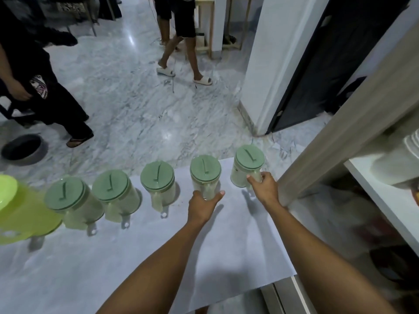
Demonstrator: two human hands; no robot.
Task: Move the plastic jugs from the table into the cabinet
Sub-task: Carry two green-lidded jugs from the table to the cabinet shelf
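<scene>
head view, from the near edge outward. two bare forearms rise from the bottom centre of the frame over the white table (pixel 113 264). the left hand (pixel 201 206) is curled round the handle side of the fourth jug (pixel 205 176), thumb to the right of the handle and fingers to its left, gripping it; the jug stands upright on the table. the right hand (pixel 264 189) is closed on the near side of the fifth jug (pixel 248 166), at the far right corner of the table, fingers wrapped against its wall; that jug is also upright.

left of the hands, three more jugs stand in the same row along the table's far edge: the third jug (pixel 158 184), the second jug (pixel 114 196) and the first jug (pixel 70 202). all five are translucent with pale green lids, their handles turned toward the viewer. at the far left of the frame lies a lime-green container (pixel 25 216), partly cut off by the edge.

at the right of the frame stands the cabinet (pixel 340 141), its pale upright post just beside the right forearm; a white shelf (pixel 385 200) inside it carries a stack of white plates (pixel 408 155), blurred.

beyond the table, a grey marble floor (pixel 136 98) fills the upper half. a person in dark clothes (pixel 38 87) is at upper left, and another person's legs (pixel 181 53) in white slippers are at upper centre.
</scene>
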